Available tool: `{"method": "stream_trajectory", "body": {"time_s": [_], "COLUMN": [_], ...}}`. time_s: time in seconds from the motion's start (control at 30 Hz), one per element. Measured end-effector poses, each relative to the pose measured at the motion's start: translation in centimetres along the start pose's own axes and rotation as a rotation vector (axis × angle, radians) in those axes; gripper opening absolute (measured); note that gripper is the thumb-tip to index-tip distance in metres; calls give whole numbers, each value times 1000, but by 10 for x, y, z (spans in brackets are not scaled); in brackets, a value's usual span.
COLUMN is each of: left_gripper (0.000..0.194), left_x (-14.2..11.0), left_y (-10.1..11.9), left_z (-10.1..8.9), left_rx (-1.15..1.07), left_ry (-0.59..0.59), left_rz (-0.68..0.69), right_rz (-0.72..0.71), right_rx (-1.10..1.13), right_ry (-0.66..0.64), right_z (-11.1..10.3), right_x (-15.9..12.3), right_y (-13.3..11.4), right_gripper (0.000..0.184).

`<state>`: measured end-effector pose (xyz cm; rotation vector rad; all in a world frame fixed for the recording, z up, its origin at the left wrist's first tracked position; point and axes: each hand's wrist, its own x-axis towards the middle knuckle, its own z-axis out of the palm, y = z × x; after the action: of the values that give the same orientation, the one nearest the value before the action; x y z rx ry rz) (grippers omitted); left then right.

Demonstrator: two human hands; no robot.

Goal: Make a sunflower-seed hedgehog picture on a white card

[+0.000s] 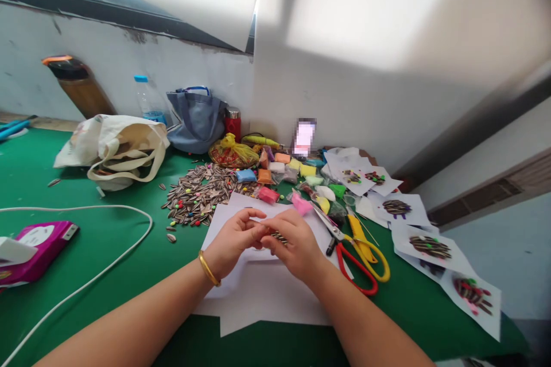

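Note:
My right hand [295, 241] is curled round some striped sunflower seeds [279, 237], just above the white paper [275, 292]. How many there are, and whether they are joined together, is hidden by the fingers. My left hand [236, 238], with a gold bangle at the wrist, meets it from the left. Its thumb and fingertips are pinched together against the right fingers, and what lies between them cannot be made out. Behind the hands spreads a pile of sunflower seeds [193, 189] with small coloured balls among them. Packets of coloured clay [268, 195] lie beside that pile.
Red and yellow scissors [344, 238] and a yellow utility knife [360, 238] lie right of the paper. Cards with seed pictures [430, 246] line the right edge. Bags [196, 120], a bottle [148, 100] and a phone [304, 137] stand behind. A white cable [99, 272] curves at left.

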<state>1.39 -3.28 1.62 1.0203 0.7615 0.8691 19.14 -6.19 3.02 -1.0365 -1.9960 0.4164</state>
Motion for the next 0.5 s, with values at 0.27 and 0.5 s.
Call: {"method": "stream_trajectory", "body": {"time_s": [0.27, 0.5], "left_gripper": [58, 62], "left_x": [-8, -6], "left_y": [5, 11], "left_z": [10, 9], "left_rx": [-134, -590], "left_ry": [1, -79], "left_rz": [-81, -213], "right_rz": [35, -45], "right_rx": [-28, 58], "right_ry": [47, 100], "right_z": [3, 11], "right_x": [2, -2], "right_y": [3, -11], "right_gripper": [18, 24]}}
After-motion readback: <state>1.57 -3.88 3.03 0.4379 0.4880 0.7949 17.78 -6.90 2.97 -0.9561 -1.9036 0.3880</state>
